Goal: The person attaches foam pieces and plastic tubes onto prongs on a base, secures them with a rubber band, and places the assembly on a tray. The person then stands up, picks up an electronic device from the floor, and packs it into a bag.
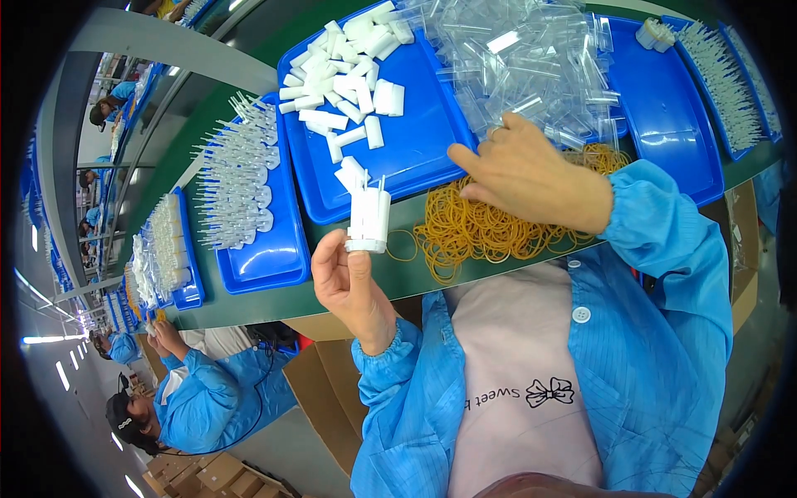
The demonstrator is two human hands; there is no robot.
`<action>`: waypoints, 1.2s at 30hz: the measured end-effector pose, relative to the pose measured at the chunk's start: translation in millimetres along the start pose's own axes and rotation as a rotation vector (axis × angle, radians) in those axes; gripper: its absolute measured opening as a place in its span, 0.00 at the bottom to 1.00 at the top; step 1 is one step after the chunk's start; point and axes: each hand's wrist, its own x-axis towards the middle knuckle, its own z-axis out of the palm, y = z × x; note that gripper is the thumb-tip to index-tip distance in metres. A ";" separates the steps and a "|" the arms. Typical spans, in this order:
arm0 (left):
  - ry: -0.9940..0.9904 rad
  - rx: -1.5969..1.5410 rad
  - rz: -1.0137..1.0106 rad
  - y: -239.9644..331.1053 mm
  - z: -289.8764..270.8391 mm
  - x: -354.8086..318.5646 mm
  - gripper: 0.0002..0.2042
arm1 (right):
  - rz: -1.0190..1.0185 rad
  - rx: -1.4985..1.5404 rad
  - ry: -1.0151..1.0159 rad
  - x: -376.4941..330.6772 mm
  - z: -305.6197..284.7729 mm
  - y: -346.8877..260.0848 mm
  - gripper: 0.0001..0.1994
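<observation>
My left hand [353, 286] pinches the round base of a white plastic assembly [368, 220], holding it upright at the near side of a blue tray [415, 149]. White cylinders and thin pale prongs rise from that base. In the same tray lie loose white foam-like cylinders [349, 83], mostly toward the far left. My right hand [531, 178] reaches over a heap of yellow-brown rubber bands [481, 232], its fingers apart and nothing visible in them. Its far fingertips are at the near edge of a pile of clear plastic sleeves [515, 58]; whether they touch it I cannot tell.
To the left, a blue tray [266, 270] carries rows of white pronged parts [237, 174]. More blue trays [677, 133] stand at the right, one with pronged parts [722, 83]. A co-worker in blue [216, 398] sits at the lower left. Beneath the green bench is a cardboard box [328, 398].
</observation>
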 end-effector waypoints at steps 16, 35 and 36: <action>-0.319 0.268 0.260 13.0 19.9 -19.2 0.10 | -0.001 1.131 0.386 0.9 -15.7 33.7 0.10; -0.063 0.180 0.157 6.7 -8.8 -21.5 0.08 | -0.169 -0.175 0.189 136.6 17.6 22.7 0.06; -0.049 0.185 0.153 7.3 -13.4 -21.8 0.08 | -0.245 -0.160 0.200 129.0 17.7 16.2 0.04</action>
